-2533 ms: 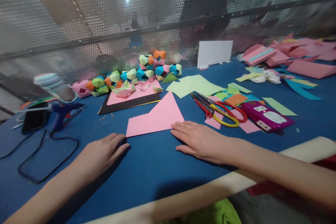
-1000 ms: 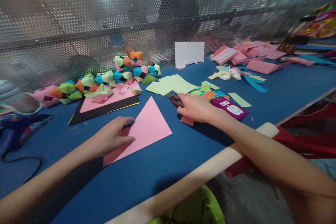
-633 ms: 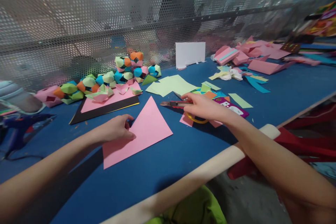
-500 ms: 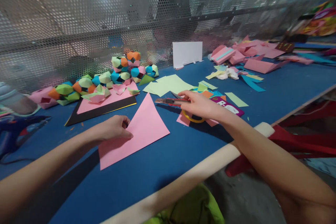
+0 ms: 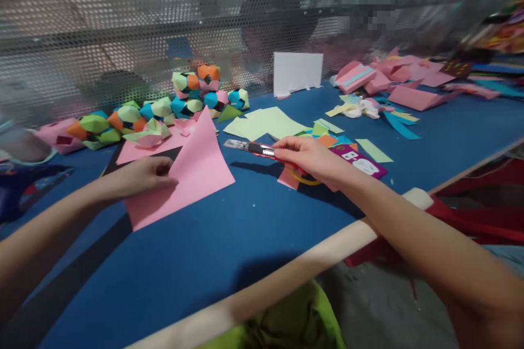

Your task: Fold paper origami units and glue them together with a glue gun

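My left hand [image 5: 143,173] pinches the left edge of a folded pink paper triangle [image 5: 192,169] and tilts its far corner up off the blue table [image 5: 229,240]. My right hand [image 5: 311,157] is closed on a red utility knife [image 5: 251,148], held just above the table with its blade pointing left toward the pink paper. Yellow-handled scissors [image 5: 305,179] lie under my right hand, mostly hidden.
A row of coloured paper balls [image 5: 180,106] stands at the back beside a black and pink sheet [image 5: 135,154]. Light green sheets [image 5: 266,122], a purple case [image 5: 360,161], a white card [image 5: 297,73] and pink paper scraps [image 5: 405,84] lie right. A mesh screen [image 5: 123,27] backs the table.
My right hand left the pink paper, reached to the scissors pile and lifted the utility knife toward the left. My left hand took hold of the pink triangle, dragged it left and raised its far corner.
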`<move>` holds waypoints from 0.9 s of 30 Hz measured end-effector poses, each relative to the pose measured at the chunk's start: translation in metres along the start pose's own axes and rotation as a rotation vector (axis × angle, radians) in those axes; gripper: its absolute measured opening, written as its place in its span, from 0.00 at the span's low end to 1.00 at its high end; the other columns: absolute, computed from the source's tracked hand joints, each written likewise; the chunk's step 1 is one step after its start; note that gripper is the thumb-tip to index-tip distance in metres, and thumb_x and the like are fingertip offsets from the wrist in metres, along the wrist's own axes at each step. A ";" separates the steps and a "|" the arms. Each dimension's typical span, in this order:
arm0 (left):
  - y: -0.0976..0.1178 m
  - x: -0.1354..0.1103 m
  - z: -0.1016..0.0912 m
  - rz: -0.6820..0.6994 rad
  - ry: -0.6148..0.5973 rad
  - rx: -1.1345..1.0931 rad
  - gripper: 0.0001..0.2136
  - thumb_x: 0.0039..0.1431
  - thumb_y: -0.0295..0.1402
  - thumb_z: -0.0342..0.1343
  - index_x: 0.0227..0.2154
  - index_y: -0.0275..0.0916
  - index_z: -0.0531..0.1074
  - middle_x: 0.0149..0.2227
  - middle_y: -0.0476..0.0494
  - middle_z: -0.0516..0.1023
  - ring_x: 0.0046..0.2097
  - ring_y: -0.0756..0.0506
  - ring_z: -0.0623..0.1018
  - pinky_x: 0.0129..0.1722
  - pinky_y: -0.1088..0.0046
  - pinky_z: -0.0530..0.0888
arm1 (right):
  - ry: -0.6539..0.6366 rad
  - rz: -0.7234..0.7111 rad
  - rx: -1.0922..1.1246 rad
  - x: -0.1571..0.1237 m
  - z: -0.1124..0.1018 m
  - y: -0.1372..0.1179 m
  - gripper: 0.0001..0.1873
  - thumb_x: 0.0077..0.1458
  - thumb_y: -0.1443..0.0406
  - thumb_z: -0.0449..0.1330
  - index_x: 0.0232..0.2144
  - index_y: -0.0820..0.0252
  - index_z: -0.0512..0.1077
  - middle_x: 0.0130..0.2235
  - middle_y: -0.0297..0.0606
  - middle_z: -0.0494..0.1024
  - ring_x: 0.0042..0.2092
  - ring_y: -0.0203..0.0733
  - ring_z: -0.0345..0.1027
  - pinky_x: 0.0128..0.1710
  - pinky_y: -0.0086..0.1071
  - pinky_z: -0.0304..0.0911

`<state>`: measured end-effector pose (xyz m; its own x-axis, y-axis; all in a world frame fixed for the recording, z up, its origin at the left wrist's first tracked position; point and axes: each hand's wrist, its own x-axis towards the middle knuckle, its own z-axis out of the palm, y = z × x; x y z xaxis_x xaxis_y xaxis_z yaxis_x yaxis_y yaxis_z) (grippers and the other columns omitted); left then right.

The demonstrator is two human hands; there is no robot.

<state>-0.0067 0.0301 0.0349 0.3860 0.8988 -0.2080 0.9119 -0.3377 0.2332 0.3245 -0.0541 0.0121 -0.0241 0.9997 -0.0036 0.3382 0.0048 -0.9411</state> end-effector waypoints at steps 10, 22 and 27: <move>0.003 -0.011 0.016 0.185 0.202 0.060 0.27 0.52 0.46 0.49 0.50 0.32 0.69 0.46 0.34 0.73 0.45 0.39 0.73 0.44 0.65 0.68 | -0.119 0.018 -0.352 0.004 0.013 0.004 0.19 0.51 0.62 0.58 0.47 0.57 0.70 0.23 0.32 0.74 0.20 0.35 0.64 0.19 0.29 0.59; 0.015 -0.021 0.027 0.060 0.232 -0.185 0.22 0.52 0.46 0.47 0.42 0.34 0.73 0.30 0.44 0.75 0.32 0.45 0.73 0.33 0.69 0.69 | 0.004 0.034 -0.374 -0.003 0.016 0.000 0.17 0.52 0.63 0.58 0.45 0.58 0.73 0.23 0.33 0.75 0.23 0.37 0.69 0.21 0.29 0.63; 0.015 -0.032 0.025 0.105 0.280 -0.267 0.19 0.54 0.44 0.48 0.41 0.37 0.71 0.35 0.44 0.76 0.36 0.45 0.73 0.36 0.69 0.69 | -0.020 -0.138 -0.571 -0.013 0.010 0.008 0.18 0.54 0.61 0.56 0.46 0.57 0.72 0.32 0.36 0.79 0.30 0.41 0.72 0.28 0.32 0.66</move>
<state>-0.0017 -0.0105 0.0213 0.3889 0.9170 0.0884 0.7869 -0.3805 0.4858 0.3176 -0.0677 0.0016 -0.1202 0.9882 0.0946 0.7835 0.1529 -0.6023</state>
